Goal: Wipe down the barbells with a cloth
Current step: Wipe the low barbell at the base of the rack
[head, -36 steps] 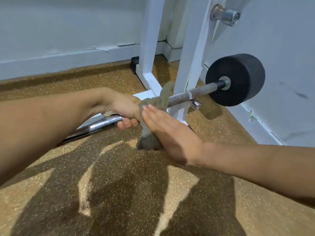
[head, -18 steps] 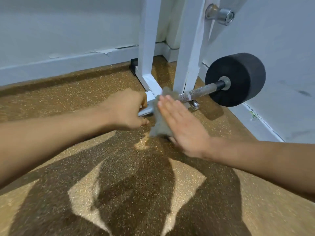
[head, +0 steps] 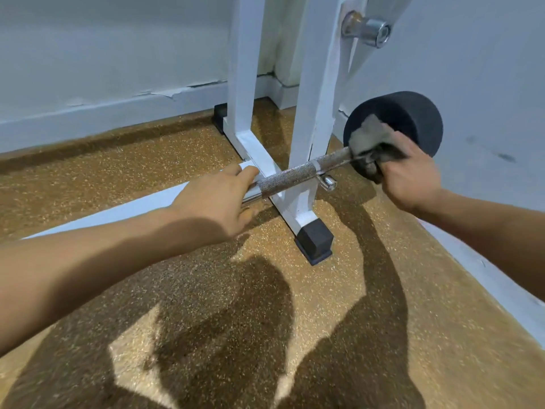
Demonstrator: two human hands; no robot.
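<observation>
A barbell (head: 290, 175) with a knurled steel shaft lies low across a white rack, its black round weight (head: 413, 119) at the right end. My left hand (head: 219, 199) grips the shaft's smooth left part. At the weight end of the bar, my right hand (head: 408, 175) holds a grey cloth (head: 367, 138) bunched around the shaft, right against the weight's inner face. The shaft under the cloth is hidden.
The white rack's two uprights (head: 312, 93) rise just behind the bar, with a black rubber foot (head: 314, 242) on the speckled brown floor. A chrome peg (head: 368, 29) sticks out high on the rack. Pale walls close in behind and at right.
My right hand has slid the cloth rightward along the bar to the weight and now curls round it. My left hand stays on the shaft. The view has moved closer.
</observation>
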